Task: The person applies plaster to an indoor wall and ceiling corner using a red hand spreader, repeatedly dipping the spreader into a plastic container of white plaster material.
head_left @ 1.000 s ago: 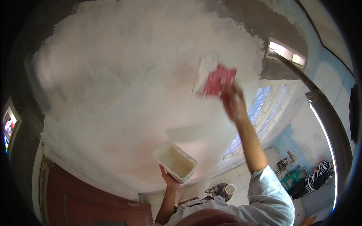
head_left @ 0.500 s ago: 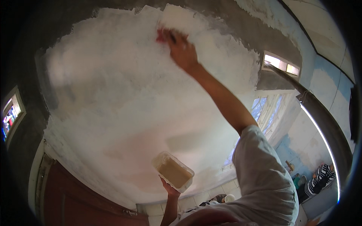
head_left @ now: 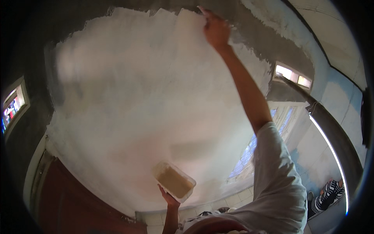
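Note:
My left hand point(head_left: 170, 196) grips a white rectangular tub point(head_left: 190, 190) from beneath, low in front of the wall. Smooth beige putty point(head_left: 174, 182) lies in the tub, and pale residue coats its rim. High up, my right hand point(head_left: 217, 30) is closed around a flat scraper point(head_left: 201, 9), of which only a thin pale edge shows beyond the fingers. The scraper is at the upper border of the whitish coat on the wall point(head_left: 136, 78), where bare grey plaster begins. Most of the tool is hidden by the hand.
A brown door point(head_left: 78, 195) stands at lower left. Small openings sit at the left and upper right point(head_left: 292, 74), with a barred window point(head_left: 245, 156) at right. A dark beam with a bright light strip point(head_left: 329, 148) runs down the right. A person in striped clothing point(head_left: 327, 197) is beyond.
My right hand with the scraper has moved up and to the right, to the coat's top border. My left hand still holds the tub, slightly lower and left in view.

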Available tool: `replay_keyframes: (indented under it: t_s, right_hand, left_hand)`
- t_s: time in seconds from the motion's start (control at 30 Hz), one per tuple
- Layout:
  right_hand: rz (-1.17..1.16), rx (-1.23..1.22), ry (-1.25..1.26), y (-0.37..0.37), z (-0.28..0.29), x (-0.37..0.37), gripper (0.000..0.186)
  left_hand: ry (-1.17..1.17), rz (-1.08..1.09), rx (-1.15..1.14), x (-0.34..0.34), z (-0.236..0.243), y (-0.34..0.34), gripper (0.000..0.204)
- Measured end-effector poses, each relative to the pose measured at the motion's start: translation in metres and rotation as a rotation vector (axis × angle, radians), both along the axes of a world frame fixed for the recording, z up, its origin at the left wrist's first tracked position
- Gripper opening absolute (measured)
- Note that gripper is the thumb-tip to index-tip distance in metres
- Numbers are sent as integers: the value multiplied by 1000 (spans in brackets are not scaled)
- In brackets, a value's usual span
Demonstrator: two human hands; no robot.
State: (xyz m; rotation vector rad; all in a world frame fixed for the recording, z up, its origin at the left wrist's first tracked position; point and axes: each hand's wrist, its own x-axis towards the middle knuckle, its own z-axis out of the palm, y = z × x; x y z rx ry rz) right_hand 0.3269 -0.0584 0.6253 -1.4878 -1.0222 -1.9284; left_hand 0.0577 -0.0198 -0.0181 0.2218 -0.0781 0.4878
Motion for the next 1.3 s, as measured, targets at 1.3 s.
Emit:
replay_keyframes:
  t_s: [1.3]
  right_hand:
    - [-55, -275, -77, 75, 3, -61, 39]
  left_hand:
    - [130, 2, -25, -16, 9, -5, 81]
